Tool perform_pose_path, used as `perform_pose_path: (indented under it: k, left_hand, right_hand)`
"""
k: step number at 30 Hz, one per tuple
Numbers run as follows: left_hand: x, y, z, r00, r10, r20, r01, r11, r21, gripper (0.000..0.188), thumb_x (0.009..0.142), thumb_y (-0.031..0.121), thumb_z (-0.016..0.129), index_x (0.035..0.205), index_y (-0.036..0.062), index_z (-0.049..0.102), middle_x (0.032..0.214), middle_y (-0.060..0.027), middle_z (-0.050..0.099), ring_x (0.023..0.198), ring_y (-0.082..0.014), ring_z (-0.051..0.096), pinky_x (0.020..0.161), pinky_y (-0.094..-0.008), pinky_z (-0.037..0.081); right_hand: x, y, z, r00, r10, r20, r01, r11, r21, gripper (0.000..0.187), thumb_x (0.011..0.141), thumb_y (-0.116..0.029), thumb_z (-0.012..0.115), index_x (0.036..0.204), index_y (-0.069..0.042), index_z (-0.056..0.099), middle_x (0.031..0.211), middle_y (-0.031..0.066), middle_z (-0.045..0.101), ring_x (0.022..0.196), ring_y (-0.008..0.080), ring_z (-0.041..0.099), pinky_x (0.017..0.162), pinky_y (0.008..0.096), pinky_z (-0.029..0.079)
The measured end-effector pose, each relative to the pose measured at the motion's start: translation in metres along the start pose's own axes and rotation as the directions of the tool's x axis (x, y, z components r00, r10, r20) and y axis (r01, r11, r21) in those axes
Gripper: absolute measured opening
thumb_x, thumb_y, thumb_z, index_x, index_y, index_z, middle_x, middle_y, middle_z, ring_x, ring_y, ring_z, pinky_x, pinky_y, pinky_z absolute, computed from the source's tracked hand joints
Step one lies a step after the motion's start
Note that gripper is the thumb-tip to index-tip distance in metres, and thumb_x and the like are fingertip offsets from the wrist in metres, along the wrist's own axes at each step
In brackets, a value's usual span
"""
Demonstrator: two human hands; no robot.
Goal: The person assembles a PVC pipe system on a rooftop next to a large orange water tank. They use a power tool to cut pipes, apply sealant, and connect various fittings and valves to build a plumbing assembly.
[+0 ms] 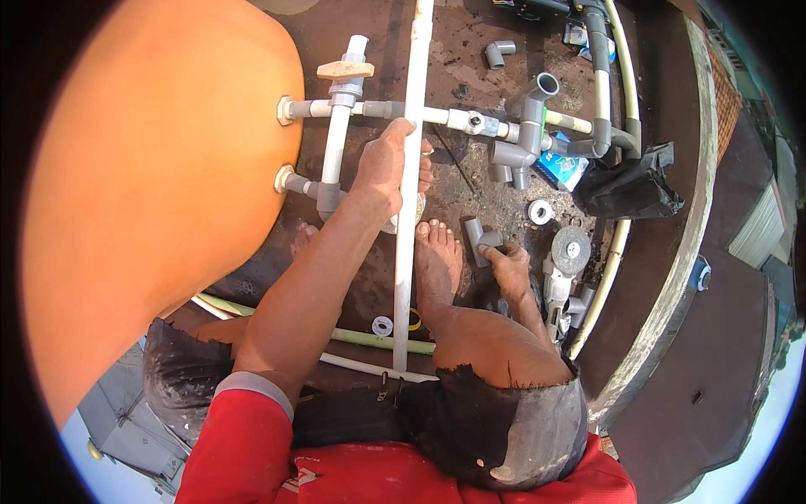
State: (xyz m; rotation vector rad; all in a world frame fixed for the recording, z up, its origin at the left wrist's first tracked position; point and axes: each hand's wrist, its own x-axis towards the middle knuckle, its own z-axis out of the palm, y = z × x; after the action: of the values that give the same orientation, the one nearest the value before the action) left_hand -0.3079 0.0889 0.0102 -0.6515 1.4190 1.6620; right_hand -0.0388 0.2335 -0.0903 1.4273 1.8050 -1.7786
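Note:
My left hand (pixel 393 164) is wrapped round a long white pipe (pixel 405 277), which stands upright across the middle of the view. At the right of my foot, my right hand (pixel 510 267) grips a grey tee fitting (pixel 481 238) near the ground. A small angle grinder (pixel 561 270) with a grey disc lies just right of that hand. Beyond my left hand runs a white pipe line with a white ball valve (pixel 473 123) and a cluster of grey fittings (pixel 526 134). A valve with a tan handle (pixel 346 70) joins the line at the left.
A big orange tank (pixel 159 168) fills the left side. Rolls of white tape (pixel 540 212) lie on the dirty ground. A black plastic bag (pixel 630 186), a blue packet (pixel 561 165) and a loose grey elbow (pixel 500 54) are scattered at the right. A low wall edge (pixel 672 277) borders the right.

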Motion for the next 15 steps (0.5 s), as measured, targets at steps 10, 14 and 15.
perform_pose_path:
  k: [10,14,15]
  left_hand:
    - [0.007,-0.013,0.016,0.998,0.059,-0.022,-0.057,0.996,0.074,0.052,0.099,0.047,0.062,0.098,-0.0039,0.071,0.079,-0.0116,0.065,0.061,-0.0224,0.062,0.058,-0.0383,0.052]
    - [0.003,-0.012,0.013,0.999,0.044,-0.017,-0.042,0.996,0.075,0.052,0.1,0.05,0.061,0.096,-0.0013,0.07,0.079,-0.0122,0.066,0.065,-0.0216,0.063,0.06,-0.0368,0.051]
    - [0.004,-0.016,0.018,0.998,0.055,-0.008,-0.054,0.996,0.073,0.053,0.1,0.05,0.062,0.097,-0.0019,0.07,0.08,-0.0136,0.068,0.065,-0.023,0.065,0.06,-0.0375,0.052]
  right_hand:
    - [-0.089,0.034,-0.113,0.655,-0.626,-0.423,-0.062,0.514,-0.856,0.056,0.088,-0.035,0.089,0.116,0.007,0.065,0.099,0.0257,0.072,0.096,0.0493,0.068,0.091,0.0533,0.055]
    - [-0.068,0.049,-0.156,0.992,0.055,-0.117,-0.079,0.974,-0.213,0.063,0.091,-0.029,0.087,0.138,0.005,0.064,0.116,0.0174,0.078,0.105,0.0327,0.075,0.09,0.0466,0.06]
    - [-0.066,0.062,-0.165,0.989,0.144,-0.012,-0.142,0.986,0.092,0.058,0.092,-0.026,0.086,0.137,0.004,0.064,0.113,0.0143,0.077,0.1,0.0291,0.075,0.085,0.0433,0.061]
